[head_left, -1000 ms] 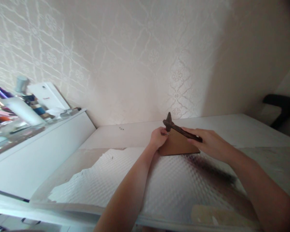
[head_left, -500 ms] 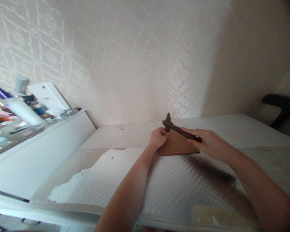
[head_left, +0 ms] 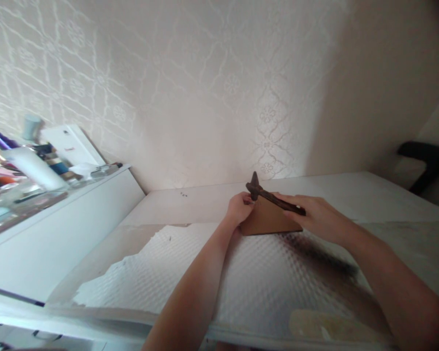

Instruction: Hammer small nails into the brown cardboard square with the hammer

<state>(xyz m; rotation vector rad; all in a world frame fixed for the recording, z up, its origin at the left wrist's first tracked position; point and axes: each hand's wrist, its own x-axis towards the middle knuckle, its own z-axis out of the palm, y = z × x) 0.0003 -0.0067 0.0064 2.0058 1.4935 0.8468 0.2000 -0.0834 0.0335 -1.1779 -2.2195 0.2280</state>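
Your right hand (head_left: 316,217) is closed round the handle of the dark hammer (head_left: 277,200), and the hammer's head hangs just above the far left corner of the brown wooden board (head_left: 268,224). Your left hand (head_left: 239,207) is pinched shut at that same corner, fingertips right under the head. What they hold is too small to make out, though it may be a nail being steadied. The board sits at the far edge of the textured white sheet (head_left: 204,273), in the middle of the bench (head_left: 351,190) and near the far wall. By my reading you are at the setting-up step — tool poised, blow not yet landed. The next move calls for a short, light tap, square onto the spot between your fingertips — brace the board so it cannot slide on the sheet, and keep those fingers low and clear of the head.
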